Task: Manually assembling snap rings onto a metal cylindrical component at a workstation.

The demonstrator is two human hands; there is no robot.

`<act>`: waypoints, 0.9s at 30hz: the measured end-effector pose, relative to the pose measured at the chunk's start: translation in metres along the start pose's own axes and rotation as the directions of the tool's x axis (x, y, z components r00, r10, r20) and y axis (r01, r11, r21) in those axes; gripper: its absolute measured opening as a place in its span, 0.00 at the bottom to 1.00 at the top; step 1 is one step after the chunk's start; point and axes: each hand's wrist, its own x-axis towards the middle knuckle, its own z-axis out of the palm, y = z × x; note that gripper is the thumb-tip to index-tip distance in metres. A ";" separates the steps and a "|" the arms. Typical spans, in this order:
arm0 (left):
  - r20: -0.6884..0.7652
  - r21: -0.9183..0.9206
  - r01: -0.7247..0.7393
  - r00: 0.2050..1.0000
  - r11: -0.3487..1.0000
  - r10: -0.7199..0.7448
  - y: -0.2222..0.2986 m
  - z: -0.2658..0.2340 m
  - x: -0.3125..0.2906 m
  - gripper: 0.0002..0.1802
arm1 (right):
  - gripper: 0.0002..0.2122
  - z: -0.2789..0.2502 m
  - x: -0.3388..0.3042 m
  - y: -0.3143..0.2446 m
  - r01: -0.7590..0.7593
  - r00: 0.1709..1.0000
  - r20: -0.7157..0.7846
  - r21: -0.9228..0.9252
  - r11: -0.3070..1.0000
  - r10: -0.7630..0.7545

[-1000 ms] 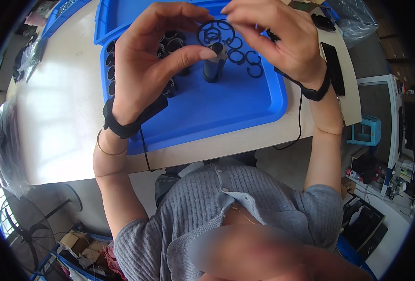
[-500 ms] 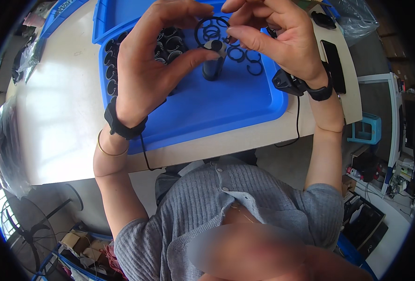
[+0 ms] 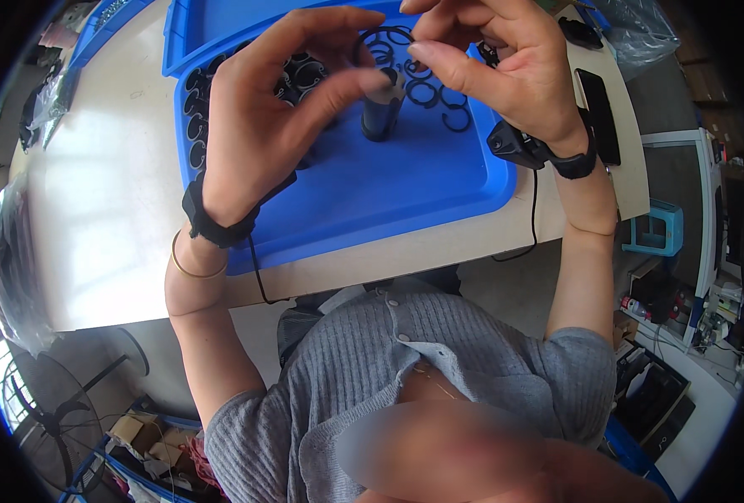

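Observation:
My left hand (image 3: 275,109) is raised over the blue tray (image 3: 380,201), its thumb and index finger curved round a black open ring (image 3: 360,50). The thumb is smeared by motion and its tip overlaps the top of a dark upright cylinder (image 3: 380,117). From the right, my right hand (image 3: 502,75) has thumb and fingers bent together at the ring's right side. Its fingertips partly hide that side. Several loose black rings (image 3: 423,94) lie in the tray beyond the cylinder. Black curved clip-like parts (image 3: 196,126) stand in rows at the tray's left, partly behind my left hand.
The tray sits on a pale table (image 3: 112,210). A phone (image 3: 597,117) lies right of it, with a black object (image 3: 580,35) and clear plastic bag (image 3: 640,33) farther back. Cables hang from both wrist straps. A light-blue stool (image 3: 659,230) stands at right; a fan (image 3: 53,411) is at lower left.
My left hand has shifted slightly left, its thumb lifting higher over the cylinder's top. The black ring has tilted and moved up a little. My right hand stays nearly in place.

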 end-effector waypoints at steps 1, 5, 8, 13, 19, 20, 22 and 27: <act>-0.006 -0.027 0.049 0.999 0.998 -0.049 -0.001 -0.001 -0.001 0.23 | 0.15 0.001 0.000 0.001 0.028 1.000 -0.006 0.039 0.999 -0.028; -0.084 -0.147 0.024 0.996 0.989 -0.037 -0.003 0.000 -0.003 0.15 | 0.12 0.006 0.001 0.005 0.011 0.999 -0.045 0.217 0.976 -0.002; -0.122 -0.202 -0.134 0.986 0.970 0.111 -0.004 0.003 0.000 0.10 | 0.11 0.004 0.002 0.005 -0.118 0.993 0.021 0.201 0.973 0.116; -0.011 -0.040 -0.306 0.952 0.951 0.306 -0.004 0.000 0.003 0.10 | 0.11 -0.002 0.005 0.007 -0.193 0.960 0.201 -0.033 0.981 0.196; 0.039 -0.144 -0.253 0.965 0.957 0.261 -0.006 0.002 0.007 0.15 | 0.10 -0.005 0.006 0.009 -0.312 0.942 0.206 0.245 0.918 0.265; 0.035 -0.150 -0.252 0.965 0.956 0.259 -0.005 0.003 0.007 0.17 | 0.10 -0.006 0.006 0.008 -0.337 0.936 0.186 0.240 0.910 0.298; 0.028 -0.163 -0.250 0.966 0.955 0.257 -0.004 0.006 0.005 0.22 | 0.10 -0.006 0.006 0.007 -0.387 0.921 0.143 0.230 0.893 0.363; 0.007 -0.043 -0.256 0.967 0.966 0.256 -0.002 0.009 0.002 0.32 | 0.10 -0.004 0.006 0.008 -0.262 0.960 0.150 0.169 0.950 0.238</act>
